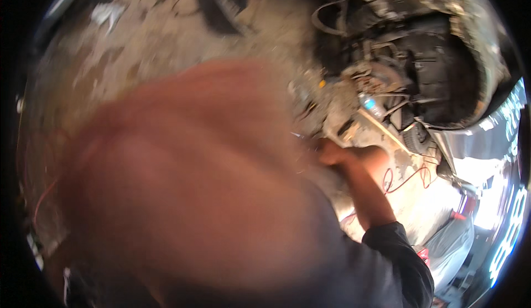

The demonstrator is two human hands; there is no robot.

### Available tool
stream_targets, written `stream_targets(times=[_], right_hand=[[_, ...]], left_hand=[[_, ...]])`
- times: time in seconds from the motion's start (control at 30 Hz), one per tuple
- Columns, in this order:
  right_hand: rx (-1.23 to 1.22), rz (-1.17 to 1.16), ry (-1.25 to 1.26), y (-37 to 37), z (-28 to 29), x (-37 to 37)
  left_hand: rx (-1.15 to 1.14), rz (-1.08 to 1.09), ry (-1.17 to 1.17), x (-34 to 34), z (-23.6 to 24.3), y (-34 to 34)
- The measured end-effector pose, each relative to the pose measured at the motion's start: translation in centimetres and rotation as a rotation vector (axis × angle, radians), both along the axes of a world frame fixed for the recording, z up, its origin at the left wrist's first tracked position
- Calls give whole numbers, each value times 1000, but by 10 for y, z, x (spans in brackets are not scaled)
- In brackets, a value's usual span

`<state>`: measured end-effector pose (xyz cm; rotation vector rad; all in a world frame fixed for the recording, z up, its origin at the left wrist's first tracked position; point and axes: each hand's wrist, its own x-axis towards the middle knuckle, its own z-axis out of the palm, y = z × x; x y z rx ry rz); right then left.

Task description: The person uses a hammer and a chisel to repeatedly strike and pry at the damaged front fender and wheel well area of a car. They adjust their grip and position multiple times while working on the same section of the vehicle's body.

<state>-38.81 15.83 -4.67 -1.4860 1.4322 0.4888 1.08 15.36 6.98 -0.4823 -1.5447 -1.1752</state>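
Note:
A large, blurred stretch of bare skin, part of my left arm or my left hand (182, 158), fills the left and middle of the head view very close up. Its fingers cannot be made out. Beyond it, my right hand (331, 153) is held low by my bent knee, with the fingers curled closed. A thin pale sliver (297, 135) shows just left of those fingers; whether they hold it is unclear. The right forearm (368, 189) comes out of a dark sleeve. Whatever lies under the left arm is hidden.
At the upper right is a vehicle's open wheel well (448, 70) with exposed, rusty parts (381, 78). A plastic bottle (371, 106) and a wooden strip (384, 130) lie below it. A red cord (406, 183) curls across the concrete floor. A curved dark part (213, 3) lies at the top.

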Motion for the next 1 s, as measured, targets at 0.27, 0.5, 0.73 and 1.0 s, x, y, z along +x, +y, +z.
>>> stream_targets(times=[0.27, 0.5, 0.73, 1.0], right_hand=[[-47, 82, -190, 20, -76, -66], [-149, 102, -202, 17, -53, -29], [-62, 84, -224, 20, -52, -22], [-118, 121, -190, 11, -58, -26]], left_hand=[[139, 40, -139, -43, 40, 37], [216, 10, -153, -59, 27, 24], [266, -100, -141, -72, 26, -3], [320, -324, 71, -83, 60, -10]])
